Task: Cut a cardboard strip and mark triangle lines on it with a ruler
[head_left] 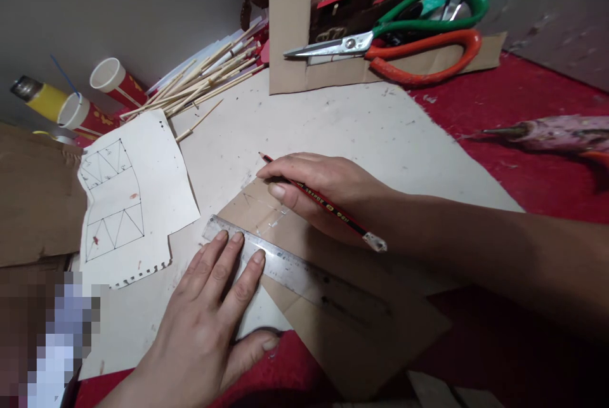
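Observation:
My left hand (pixel 209 313) lies with fingers spread, its fingertips pressing on a clear plastic ruler (pixel 280 262). Beneath the ruler is a piece of brown cardboard (pixel 318 325) with faint pencil lines near its upper end. Between the thumb and fingers of my right hand (pixel 328 192) is a red and black pencil (pixel 328 208). Its sharp tip points up and left, raised away from the ruler's edge, and its worn white end points down and right. A white sheet (pixel 371 122) is spread under the cardboard. The ruler's lower right part is in shadow.
Left lies a notebook page (pixel 162 205) with truss-like drawings. Behind it are wooden sticks (pixel 204 81), paper cups (pixel 107 75) and a yellow bottle (pixel 45 100). Large scissors (pixel 352 43) rest on an L-shaped cardboard piece (pixel 290 33). A pointed tool (pixel 523 132) lies at right on red cloth (pixel 547 91).

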Demonstrator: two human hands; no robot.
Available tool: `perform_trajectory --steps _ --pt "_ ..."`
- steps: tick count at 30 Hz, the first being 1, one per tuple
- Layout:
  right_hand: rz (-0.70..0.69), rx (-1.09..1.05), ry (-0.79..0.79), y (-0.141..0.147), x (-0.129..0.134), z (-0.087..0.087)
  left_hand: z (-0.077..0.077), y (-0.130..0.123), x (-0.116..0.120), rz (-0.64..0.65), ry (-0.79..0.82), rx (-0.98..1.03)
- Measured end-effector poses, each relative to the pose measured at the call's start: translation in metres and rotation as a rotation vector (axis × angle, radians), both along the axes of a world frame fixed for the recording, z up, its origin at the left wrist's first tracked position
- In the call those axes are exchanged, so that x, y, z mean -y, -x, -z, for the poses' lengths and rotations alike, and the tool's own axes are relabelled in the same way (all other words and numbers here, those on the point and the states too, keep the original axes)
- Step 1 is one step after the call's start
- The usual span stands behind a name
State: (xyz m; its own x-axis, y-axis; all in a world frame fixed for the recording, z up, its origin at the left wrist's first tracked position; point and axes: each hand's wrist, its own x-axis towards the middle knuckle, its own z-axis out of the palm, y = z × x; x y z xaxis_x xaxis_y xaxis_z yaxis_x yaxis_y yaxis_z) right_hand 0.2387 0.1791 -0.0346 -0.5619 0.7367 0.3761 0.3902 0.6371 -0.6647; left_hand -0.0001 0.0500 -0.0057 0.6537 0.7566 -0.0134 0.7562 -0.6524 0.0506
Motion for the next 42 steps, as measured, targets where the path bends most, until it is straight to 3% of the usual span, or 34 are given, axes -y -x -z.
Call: perform_trajectory --steps 31,42 --pt "0.012 0.025 -0.038 0.0004 0.0006 -0.0001 -0.0003 -0.0007 -0.0005 0.021 -0.014 -0.005" --pt "0.037 -0.057 0.041 -0.0007 0.0022 0.0004 0.0007 -0.0016 -0.0014 0.011 -0.014 -0.007"
